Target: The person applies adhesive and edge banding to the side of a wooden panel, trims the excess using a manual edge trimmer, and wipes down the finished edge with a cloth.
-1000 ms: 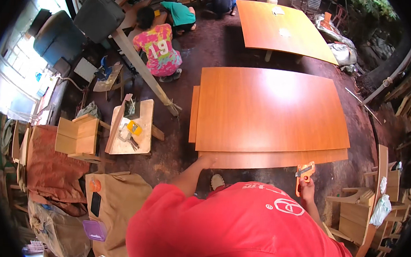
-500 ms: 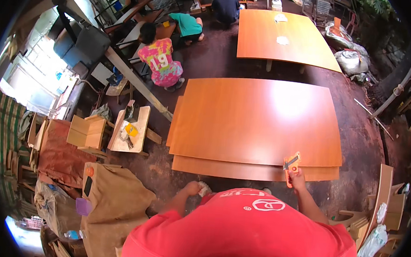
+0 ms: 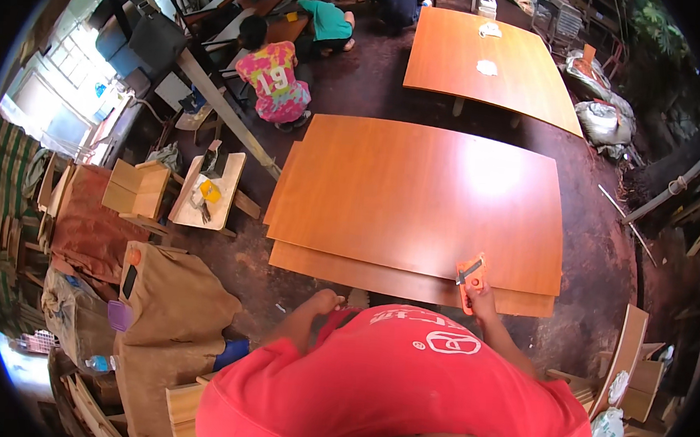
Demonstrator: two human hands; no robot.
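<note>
Head camera is looking down on a person in a red shirt (image 3: 388, 389), who is standing at the near long edge of some stacked orange-brown boards (image 3: 415, 194). The right hand (image 3: 483, 301) is gripping an orange hand tool (image 3: 472, 276) by its lower end, with the fingers wrapping around it. The tool is showing over the near edge of the stack, toward its right end; whether it is touching the wood, one cannot tell. The left hand (image 3: 327, 301) is hanging apart from the boards, just short of their near edge, its fingers curling inward; whether it is holding anything small, one cannot tell. The top board is lying a little askew, leaving strips of the wood beneath showing along the near and left sides.

Beyond the stack, another orange-brown panel (image 3: 456, 61) is bearing two small white pieces. To the left, a co-worker in a tie-dye shirt (image 3: 271, 85) is crouching, and another in a teal shirt (image 3: 328, 21) is bending farther off. Nearer, a low bench (image 3: 226, 180) is holding a yellow object (image 3: 210, 191), and brown cloth (image 3: 177, 300) is spreading beside the person.
</note>
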